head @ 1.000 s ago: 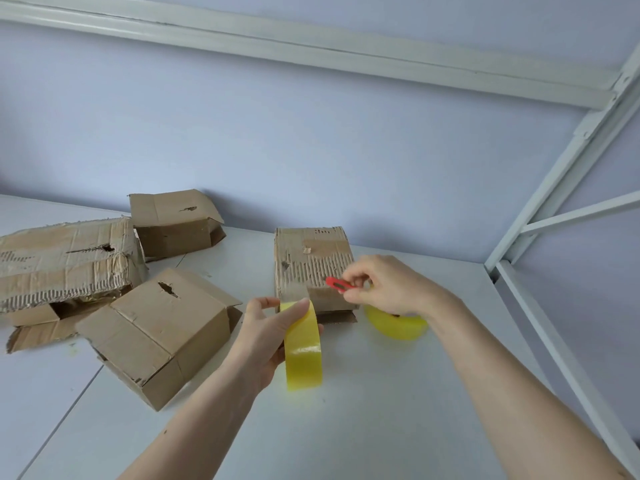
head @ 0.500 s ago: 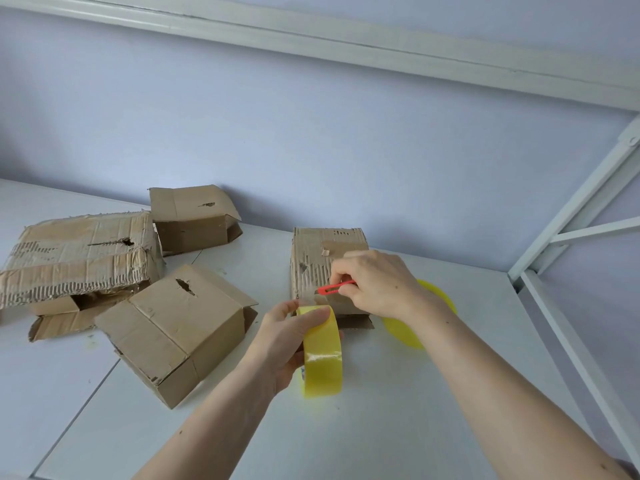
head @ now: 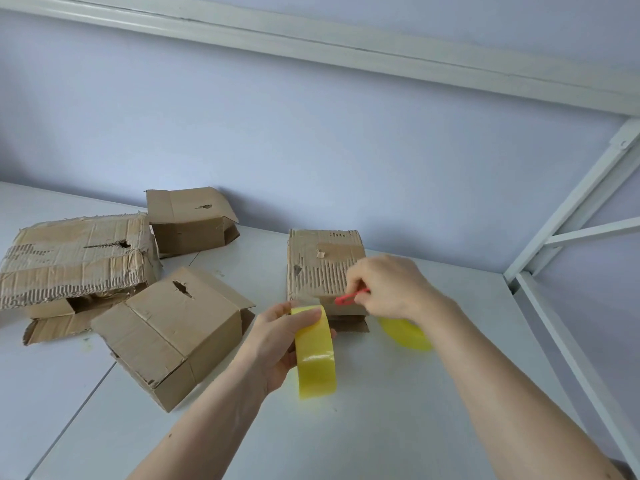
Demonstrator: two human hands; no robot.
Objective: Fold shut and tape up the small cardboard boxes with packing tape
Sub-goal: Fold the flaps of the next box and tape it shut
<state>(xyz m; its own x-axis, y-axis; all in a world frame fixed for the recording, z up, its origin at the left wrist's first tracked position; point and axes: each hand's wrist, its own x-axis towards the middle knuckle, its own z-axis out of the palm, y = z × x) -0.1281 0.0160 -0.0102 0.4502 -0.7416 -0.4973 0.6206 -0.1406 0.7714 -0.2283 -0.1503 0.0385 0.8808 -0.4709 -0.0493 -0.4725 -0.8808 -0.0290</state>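
Risk entry: my left hand [head: 277, 344] has its fingers clamped on the tape roll [head: 316, 351] above the desk [head: 398, 427], my right hand [head: 388, 285] pinches a red cutter [head: 349, 296] at the box [head: 323, 268]; I judge the blade may slip and tear cardboard or skin.

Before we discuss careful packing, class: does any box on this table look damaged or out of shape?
Yes. The big box at far left is crushed and torn, its ribbing bared. The box by the right hand is peeled too.

Single head view, looking forward-down, close over white table [head: 398, 427].
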